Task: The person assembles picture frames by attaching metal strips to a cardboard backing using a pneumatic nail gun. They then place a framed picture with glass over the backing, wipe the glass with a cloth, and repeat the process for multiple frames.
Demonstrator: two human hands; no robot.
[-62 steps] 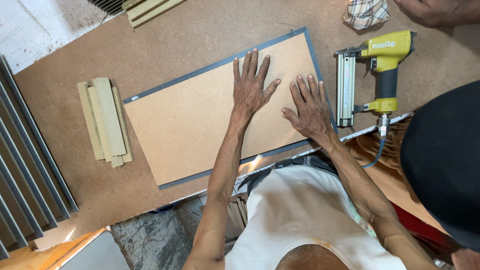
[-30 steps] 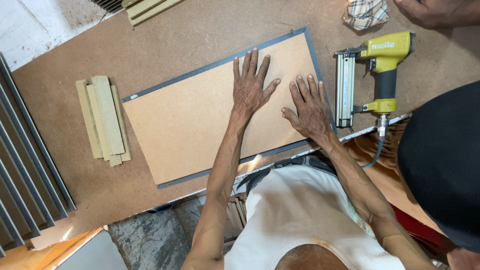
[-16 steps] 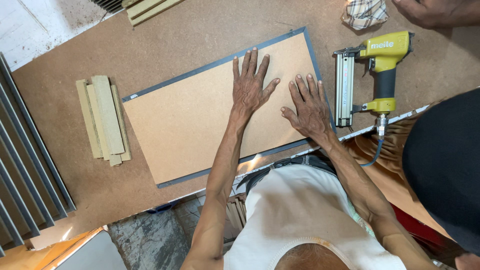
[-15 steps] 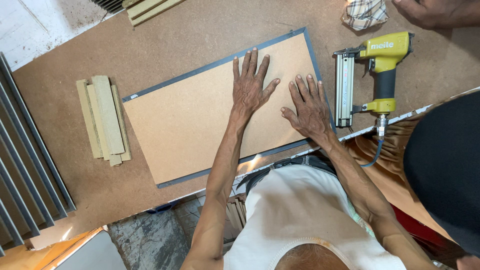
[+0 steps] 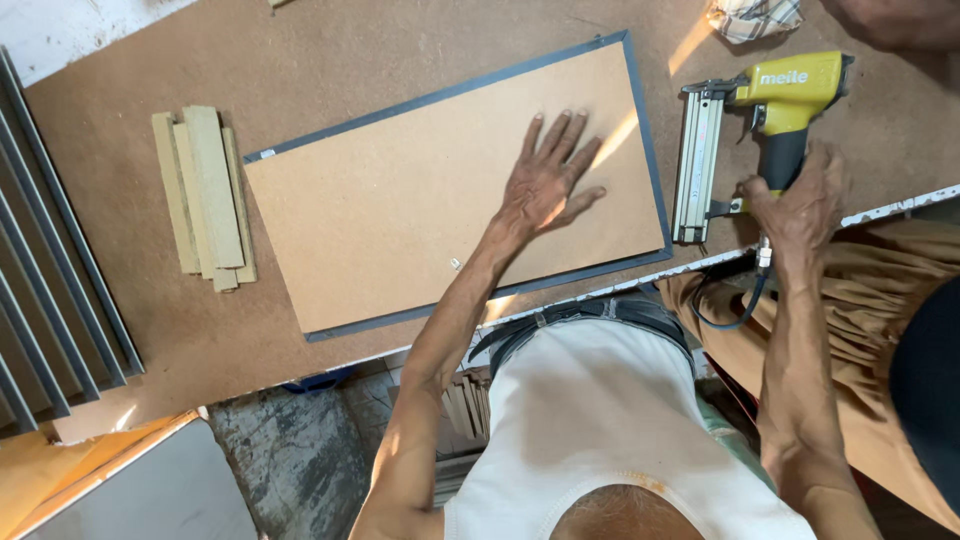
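A framing workshop: a yellow nail gun lies right of the backed frame on a fibreboard tabletop, wood strips stacked to its left.

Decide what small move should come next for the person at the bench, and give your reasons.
Probably lift the yellow nail gun toward the frame's dark edge. The right hand has its grip around the gun's handle, while the gun lies on the bench beside the frame. The left hand lies flat on the backing board, steadying it.

left hand flat on board, right hand gripping nailer
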